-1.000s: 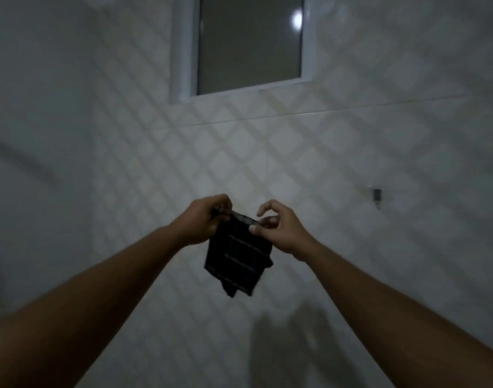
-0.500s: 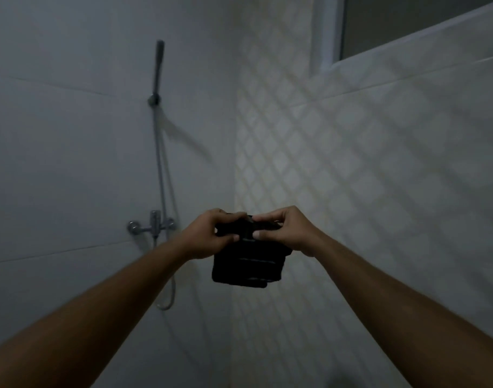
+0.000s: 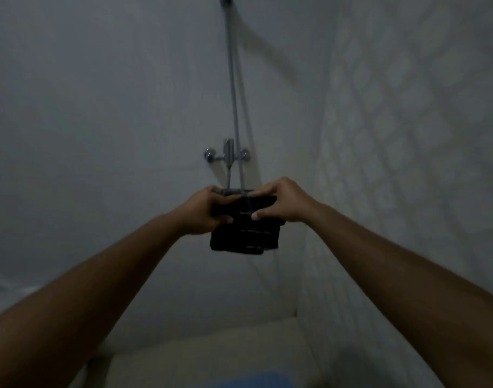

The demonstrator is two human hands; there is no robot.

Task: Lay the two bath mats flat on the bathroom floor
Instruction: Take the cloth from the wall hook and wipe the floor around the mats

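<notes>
Left hand (image 3: 204,212): clenched on the upper left edge of the mat, thumb pressed on the near face, fingers curled over the top and behind.
Shower tap (image 3: 228,154): on the plain wall beyond the hands, hose (image 3: 233,93) running up from it; no part in the task.
Bath mat (image 3: 244,238): dark with thin pale stripes, folded into a small thick block, held in the air at arm's length, well above the floor (image 3: 225,351); hangs downward from both grips.
Blue patch (image 3: 256,380): at the bottom edge, on the floor below the arms; too blurred to tell whether the second mat.
Right hand (image 3: 284,201): grasping the upper right edge, thumb on the near face close to the left thumb, fingers wrapped over the top.
Long axis: folded block about as wide as tall; stripes running side to side.
Nearer hand: neither; both meeting at the top edge, thumbs nearly touching.
Next move, as judged: hands drawn apart sideways to open the folds, then down to the floor.
</notes>
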